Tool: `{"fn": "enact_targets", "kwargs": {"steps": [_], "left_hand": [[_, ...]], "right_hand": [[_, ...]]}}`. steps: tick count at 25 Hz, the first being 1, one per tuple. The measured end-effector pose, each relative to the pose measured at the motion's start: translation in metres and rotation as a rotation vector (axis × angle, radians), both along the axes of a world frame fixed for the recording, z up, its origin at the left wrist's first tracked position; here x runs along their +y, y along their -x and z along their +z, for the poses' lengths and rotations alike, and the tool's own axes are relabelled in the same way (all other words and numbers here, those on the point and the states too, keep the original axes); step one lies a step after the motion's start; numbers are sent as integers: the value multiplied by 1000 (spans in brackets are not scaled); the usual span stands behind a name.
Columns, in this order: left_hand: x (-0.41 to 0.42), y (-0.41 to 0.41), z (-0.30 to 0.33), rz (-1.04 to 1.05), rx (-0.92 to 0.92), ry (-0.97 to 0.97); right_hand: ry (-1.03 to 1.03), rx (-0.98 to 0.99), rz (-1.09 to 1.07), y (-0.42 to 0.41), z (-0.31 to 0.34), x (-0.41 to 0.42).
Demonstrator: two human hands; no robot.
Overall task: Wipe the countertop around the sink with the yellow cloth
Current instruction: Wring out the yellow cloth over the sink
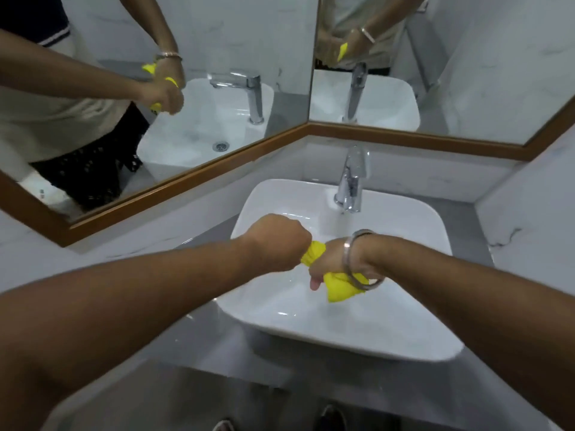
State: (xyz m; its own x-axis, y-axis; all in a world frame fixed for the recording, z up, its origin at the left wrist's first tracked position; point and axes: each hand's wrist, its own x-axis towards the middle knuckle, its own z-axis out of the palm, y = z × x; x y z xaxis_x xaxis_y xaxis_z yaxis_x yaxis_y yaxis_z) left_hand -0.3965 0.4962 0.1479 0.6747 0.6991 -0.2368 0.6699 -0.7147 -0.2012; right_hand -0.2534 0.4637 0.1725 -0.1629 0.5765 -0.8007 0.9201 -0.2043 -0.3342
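The yellow cloth (339,287) is bunched into a twisted roll above the white sink basin (404,331). My left hand (278,241) is fisted around its upper end. My right hand (328,262), with a metal bangle on the wrist, grips the lower part, and a tuft of cloth sticks out below it. Both hands are held over the middle of the basin. The grey countertop (199,343) surrounds the sink.
A chrome tap (351,181) stands at the back of the basin. Wood-framed mirrors (186,181) meet in a corner behind it and reflect my arms and the cloth. A white marble wall (529,231) closes the right side. Shoes show on the floor below.
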Motion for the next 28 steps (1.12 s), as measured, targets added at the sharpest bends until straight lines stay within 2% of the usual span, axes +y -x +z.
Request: {"fn": "enact_targets", "kwargs": {"steps": [2,5,10,13,15,17,20,22,25,28], "left_hand": [[13,-34,-6,151,21,135],[26,-70,-32,438,-142,636],[4,-97,-65,817,-472,1285],[-20,-109,-89,1085,-741,1648],[-30,-114,-99,1182,-821,1766],[-30,-112,-102,1142,-792,1641],[-18,-94,-96,949,-687,1169],[-4,-82,-90,782,-573,903],[15,-76,-91,517,-300,513],[18,-76,-95,440,-154,321]], "right_hand": [[-295,-183,227,-19,-15,17],[-673,-304,304,-58,-48,30],[-1087,-215,716,-108,-101,44],[-1252,-130,799,-121,-120,49],[-1353,-39,824,-124,-136,51],[-1361,-21,787,-120,-149,49],[-1259,-99,559,-111,-157,42],[-1018,-98,313,-106,-154,36],[-601,24,-26,-100,-153,37],[-485,18,-73,-95,-151,41]]}}
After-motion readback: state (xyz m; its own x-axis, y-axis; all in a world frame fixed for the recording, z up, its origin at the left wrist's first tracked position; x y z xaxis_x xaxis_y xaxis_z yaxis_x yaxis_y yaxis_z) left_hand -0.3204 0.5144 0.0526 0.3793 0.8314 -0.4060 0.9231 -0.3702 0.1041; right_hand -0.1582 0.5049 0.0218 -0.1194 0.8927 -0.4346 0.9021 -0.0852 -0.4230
